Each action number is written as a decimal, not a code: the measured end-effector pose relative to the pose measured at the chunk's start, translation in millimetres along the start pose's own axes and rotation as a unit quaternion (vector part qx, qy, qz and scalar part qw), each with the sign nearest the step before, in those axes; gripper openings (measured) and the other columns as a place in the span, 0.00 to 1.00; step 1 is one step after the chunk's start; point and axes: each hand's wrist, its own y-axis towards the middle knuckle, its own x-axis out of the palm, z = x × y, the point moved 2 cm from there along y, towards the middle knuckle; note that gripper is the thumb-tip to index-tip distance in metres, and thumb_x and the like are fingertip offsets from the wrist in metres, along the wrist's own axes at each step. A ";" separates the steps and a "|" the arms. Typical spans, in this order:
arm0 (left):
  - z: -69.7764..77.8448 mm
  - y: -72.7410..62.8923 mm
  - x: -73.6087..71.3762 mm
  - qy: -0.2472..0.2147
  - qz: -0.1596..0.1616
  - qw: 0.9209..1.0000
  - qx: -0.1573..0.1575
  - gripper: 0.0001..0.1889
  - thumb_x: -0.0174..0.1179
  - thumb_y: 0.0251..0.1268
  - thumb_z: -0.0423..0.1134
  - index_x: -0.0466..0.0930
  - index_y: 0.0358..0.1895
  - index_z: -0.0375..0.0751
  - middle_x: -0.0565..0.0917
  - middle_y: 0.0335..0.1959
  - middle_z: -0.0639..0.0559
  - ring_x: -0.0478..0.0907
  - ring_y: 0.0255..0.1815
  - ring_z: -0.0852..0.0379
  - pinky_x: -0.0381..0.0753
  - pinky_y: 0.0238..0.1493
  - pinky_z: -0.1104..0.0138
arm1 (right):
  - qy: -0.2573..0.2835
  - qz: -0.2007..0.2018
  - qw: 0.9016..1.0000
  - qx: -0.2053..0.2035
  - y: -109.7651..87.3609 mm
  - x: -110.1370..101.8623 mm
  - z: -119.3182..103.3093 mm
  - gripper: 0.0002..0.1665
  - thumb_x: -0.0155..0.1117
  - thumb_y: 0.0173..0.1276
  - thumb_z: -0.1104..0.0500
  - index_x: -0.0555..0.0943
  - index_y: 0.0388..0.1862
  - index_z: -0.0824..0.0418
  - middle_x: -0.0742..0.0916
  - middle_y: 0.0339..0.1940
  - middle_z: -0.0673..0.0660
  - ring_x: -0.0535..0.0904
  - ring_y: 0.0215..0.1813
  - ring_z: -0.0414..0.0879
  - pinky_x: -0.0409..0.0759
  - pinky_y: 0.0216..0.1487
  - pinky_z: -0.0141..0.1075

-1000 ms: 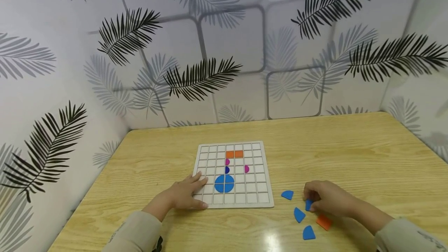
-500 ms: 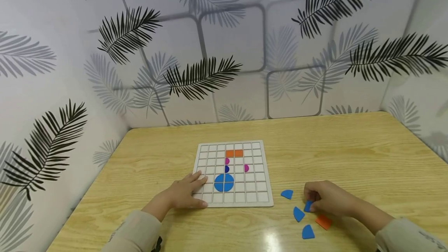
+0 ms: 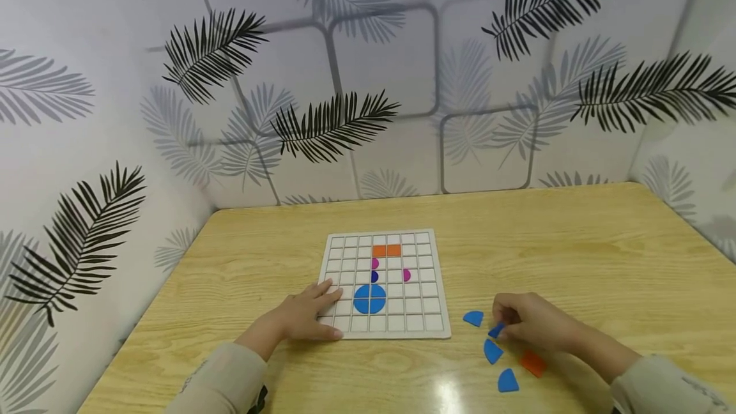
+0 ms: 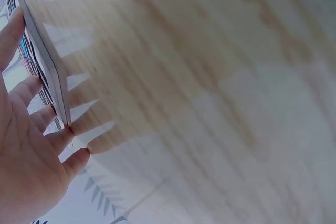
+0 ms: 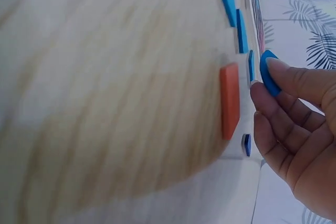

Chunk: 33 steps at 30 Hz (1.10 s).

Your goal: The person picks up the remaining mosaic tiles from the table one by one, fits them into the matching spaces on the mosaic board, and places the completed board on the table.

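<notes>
A white grid board (image 3: 414, 323) lies on the table, with a blue circle of quarter pieces (image 3: 370, 299), two orange squares (image 3: 386, 250), two magenta half-circles and a dark blue one (image 3: 374, 276) in its cells. My left hand (image 3: 313, 313) rests on the board's left edge with fingers spread; the left wrist view shows fingertips along the board's edge (image 4: 58, 87). To the right of the board, my right hand (image 3: 531, 321) pinches a blue quarter-circle piece (image 5: 269, 72) between thumb and fingers, raised off the table in the right wrist view.
Around the right hand lie loose blue quarter-circle pieces (image 3: 492, 351) and an orange square (image 3: 533, 363). A small dark blue piece (image 5: 247, 145) shows beyond the orange one in the right wrist view. A leaf-patterned wall (image 3: 397, 145) stands behind the wooden table (image 3: 276, 241).
My right hand has lifted the blue quarter-circle piece and shifted slightly left and away from me, and the piece is now tilted. My left hand stays on the board.
</notes>
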 end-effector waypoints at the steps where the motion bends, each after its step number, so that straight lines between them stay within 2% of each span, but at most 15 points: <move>1: 0.1 0.2 0.1 0.000 -0.001 1.000 0.001 0.41 0.54 0.47 0.63 0.54 0.65 0.50 0.48 0.67 0.48 0.41 0.66 0.43 0.46 0.55 0.42 | 0.002 0.003 1.000 0.000 0.7 0.4 -1.8 0.09 0.62 0.53 0.65 0.69 0.25 0.57 0.73 0.21 0.46 0.67 0.25 0.36 0.67 0.24 0.30; 14: 2.1 -0.6 -0.8 0.000 0.001 1.000 0.002 0.41 0.55 0.47 0.62 0.54 0.65 0.50 0.48 0.67 0.47 0.41 0.66 0.43 0.45 0.55 0.43 | 0.035 0.038 0.999 -0.005 14.3 5.3 -18.1 0.08 0.63 0.54 0.64 0.71 0.28 0.60 0.74 0.21 0.48 0.68 0.25 0.38 0.69 0.25 0.30; 20: 3.0 -1.2 -1.0 -0.002 0.002 1.000 0.005 0.41 0.55 0.48 0.61 0.54 0.65 0.49 0.49 0.67 0.46 0.42 0.65 0.43 0.46 0.55 0.42 | 0.048 0.039 0.998 -0.014 20.2 9.0 -21.5 0.06 0.61 0.56 0.64 0.72 0.30 0.61 0.76 0.23 0.49 0.70 0.26 0.38 0.71 0.27 0.30; 33: 3.4 -1.9 -1.3 0.001 0.003 1.000 0.000 0.41 0.55 0.48 0.61 0.54 0.65 0.49 0.48 0.67 0.47 0.41 0.66 0.43 0.45 0.55 0.43 | 0.020 0.052 0.998 -0.029 36.6 17.3 -29.2 0.06 0.61 0.55 0.66 0.74 0.30 0.58 0.75 0.24 0.47 0.70 0.27 0.38 0.71 0.28 0.30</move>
